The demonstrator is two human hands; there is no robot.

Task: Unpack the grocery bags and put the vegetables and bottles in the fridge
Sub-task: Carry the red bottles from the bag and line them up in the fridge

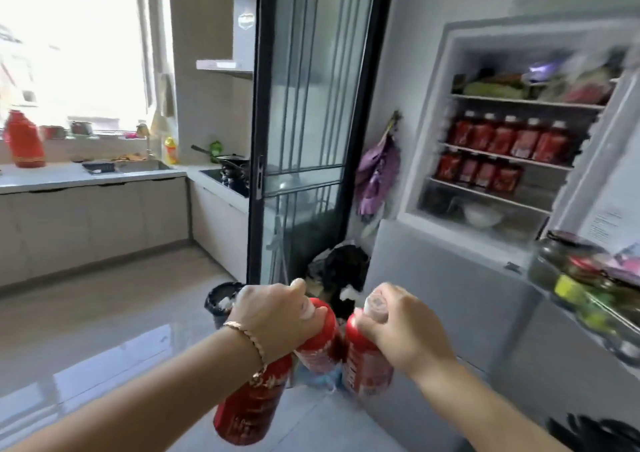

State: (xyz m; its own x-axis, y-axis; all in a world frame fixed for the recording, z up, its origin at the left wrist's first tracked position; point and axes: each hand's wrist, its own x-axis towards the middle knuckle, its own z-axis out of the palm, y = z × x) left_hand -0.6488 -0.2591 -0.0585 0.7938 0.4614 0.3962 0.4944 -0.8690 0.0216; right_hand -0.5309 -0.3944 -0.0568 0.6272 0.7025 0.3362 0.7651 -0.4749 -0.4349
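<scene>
**Head view: red bottles carried toward the open fridge.**

The left hand is shown with its fingers curled round the necks of two bottles. These are the upper bottle and the lower bottle, which hangs tilted beneath the wrist. The lower bottle's neck is hidden by the hand, so the exact hold on it cannot be told.

The right hand is closed over the cap and neck of a third bottle. All three are held low over the floor, in front of and below the open compartment of the fridge, well apart from its shelves.

One shelf is filled by the upper row of bottles. The lower row leaves bare shelf at its right end.

The step in hand is judged to be the lift to that shelf.
- The third bottle is best set in first, upright, in the free space beside the lower row.
- The freed right hand can then take one of the pair, since two necks gripped in one hand are liable to slip.
- The door rack of jars should be cleared on the way in.

A pale blue shape under the bottles may be a grocery bag, but it is too blurred to confirm.
</scene>
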